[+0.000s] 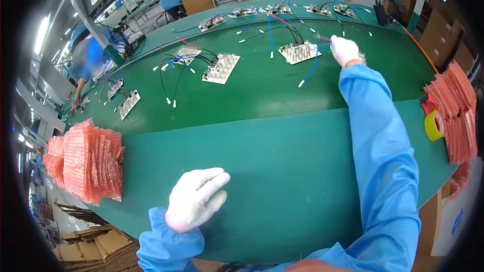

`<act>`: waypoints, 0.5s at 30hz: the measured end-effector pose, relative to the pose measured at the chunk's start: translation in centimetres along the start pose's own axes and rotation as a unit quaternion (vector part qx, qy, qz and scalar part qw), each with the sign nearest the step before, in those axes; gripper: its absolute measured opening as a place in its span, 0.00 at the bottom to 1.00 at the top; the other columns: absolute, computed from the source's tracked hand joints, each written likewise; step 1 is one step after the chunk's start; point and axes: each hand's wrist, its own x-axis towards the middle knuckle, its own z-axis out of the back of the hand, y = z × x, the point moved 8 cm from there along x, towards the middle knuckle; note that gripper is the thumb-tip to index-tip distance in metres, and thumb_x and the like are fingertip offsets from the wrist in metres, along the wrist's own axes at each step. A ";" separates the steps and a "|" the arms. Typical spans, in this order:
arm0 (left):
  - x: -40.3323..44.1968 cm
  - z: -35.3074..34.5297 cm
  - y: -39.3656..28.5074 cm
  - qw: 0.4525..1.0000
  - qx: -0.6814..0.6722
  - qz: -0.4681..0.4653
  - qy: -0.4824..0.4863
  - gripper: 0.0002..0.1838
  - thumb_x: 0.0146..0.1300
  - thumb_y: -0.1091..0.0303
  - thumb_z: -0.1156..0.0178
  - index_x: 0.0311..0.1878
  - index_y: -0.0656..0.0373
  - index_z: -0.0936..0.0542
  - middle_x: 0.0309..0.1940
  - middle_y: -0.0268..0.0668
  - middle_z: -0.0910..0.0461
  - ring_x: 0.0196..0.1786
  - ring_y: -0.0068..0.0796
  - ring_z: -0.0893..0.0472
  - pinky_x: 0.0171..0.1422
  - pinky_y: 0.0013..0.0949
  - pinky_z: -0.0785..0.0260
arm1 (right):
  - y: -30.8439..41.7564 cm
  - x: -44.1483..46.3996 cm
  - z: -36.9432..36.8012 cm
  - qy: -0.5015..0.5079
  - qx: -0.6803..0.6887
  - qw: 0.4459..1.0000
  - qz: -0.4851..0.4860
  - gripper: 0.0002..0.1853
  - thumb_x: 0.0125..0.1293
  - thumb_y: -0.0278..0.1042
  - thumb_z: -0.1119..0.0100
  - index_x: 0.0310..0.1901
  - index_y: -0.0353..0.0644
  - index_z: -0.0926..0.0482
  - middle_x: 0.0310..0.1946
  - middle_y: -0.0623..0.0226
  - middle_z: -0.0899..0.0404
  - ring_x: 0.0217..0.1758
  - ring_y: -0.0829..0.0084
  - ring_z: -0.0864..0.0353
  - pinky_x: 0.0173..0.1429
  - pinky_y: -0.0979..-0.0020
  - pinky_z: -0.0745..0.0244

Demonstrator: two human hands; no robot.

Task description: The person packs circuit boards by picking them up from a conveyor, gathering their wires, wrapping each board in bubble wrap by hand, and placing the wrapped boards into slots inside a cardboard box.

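Observation:
My right hand (346,51), in a white glove, reaches far over the green bench with its fingers closed around red and blue wires (323,39). Just left of it lies a circuit board (298,52) with clear, rounded parts and black and blue leads. What the fingertips pinch is partly hidden. My left hand (197,197), also gloved, hovers palm down above the near green mat (282,171), fingers stretched out and holding nothing. Left of centre rests another circuit board (222,68), its black leads ending in white connectors.
Stacks of pink bubble-wrap bags (93,161) stand at the left, with more bubble-wrap bags (456,113) at the right. Yellow tape (434,125) lies beside the right stack. Several boards (279,10) line the back ledge. A co-worker's hand (75,102) is at far left.

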 end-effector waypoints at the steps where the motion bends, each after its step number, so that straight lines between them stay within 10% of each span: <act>1: 0.3 -0.2 0.0 1.000 -0.001 -0.005 -0.001 0.22 0.43 0.76 0.35 0.46 0.57 0.23 0.41 0.40 0.21 0.41 0.43 0.21 0.43 0.37 0.28 | -0.4 -0.1 2.2 0.021 -0.001 0.999 -0.036 0.09 0.63 0.40 0.51 0.36 0.44 0.27 0.27 0.56 0.20 0.33 0.54 0.20 0.35 0.55 0.25; 3: 0.6 -1.9 -0.1 0.998 -0.043 -0.008 0.049 0.21 0.45 0.73 0.34 0.46 0.57 0.22 0.44 0.41 0.22 0.45 0.42 0.22 0.47 0.37 0.29 | 0.3 -0.8 8.0 -0.068 0.035 0.997 -0.021 0.11 0.65 0.41 0.50 0.40 0.43 0.26 0.24 0.56 0.22 0.22 0.57 0.22 0.30 0.57 0.26; 7: 0.7 -6.0 2.1 0.970 -0.212 0.101 0.069 0.46 0.46 0.63 0.29 0.66 0.64 0.41 0.65 0.50 0.39 0.67 0.45 0.38 0.70 0.39 0.44 | 5.7 -6.4 17.2 0.203 0.530 0.811 -0.141 0.19 0.64 0.41 0.51 0.52 0.39 0.29 0.23 0.67 0.22 0.14 0.82 0.29 0.14 0.78 0.37; 10: 1.0 -8.1 1.2 0.874 -0.471 0.116 0.028 0.61 0.39 0.64 0.24 0.71 0.65 0.55 0.70 0.49 0.50 0.73 0.41 0.48 0.73 0.41 0.53 | 11.6 -11.0 22.0 0.240 0.709 0.653 -0.115 0.18 0.65 0.38 0.50 0.52 0.36 0.30 0.25 0.65 0.20 0.12 0.84 0.29 0.11 0.82 0.39; 14: -1.5 -7.8 -3.5 0.685 -0.719 0.101 0.059 0.56 0.40 0.65 0.24 0.70 0.60 0.49 0.62 0.40 0.33 0.64 0.37 0.33 0.71 0.41 0.46 | 17.4 -17.6 23.6 0.295 0.824 0.463 -0.138 0.16 0.67 0.37 0.50 0.51 0.36 0.31 0.26 0.62 0.20 0.12 0.80 0.29 0.12 0.79 0.37; 15: -1.9 -7.7 -3.1 0.649 -0.712 0.265 -0.041 0.57 0.42 0.54 0.24 0.70 0.58 0.49 0.64 0.41 0.36 0.66 0.40 0.36 0.71 0.49 0.46 | 18.2 -19.0 23.6 0.299 0.840 0.429 -0.145 0.16 0.67 0.37 0.51 0.51 0.36 0.31 0.26 0.62 0.20 0.12 0.80 0.30 0.12 0.79 0.38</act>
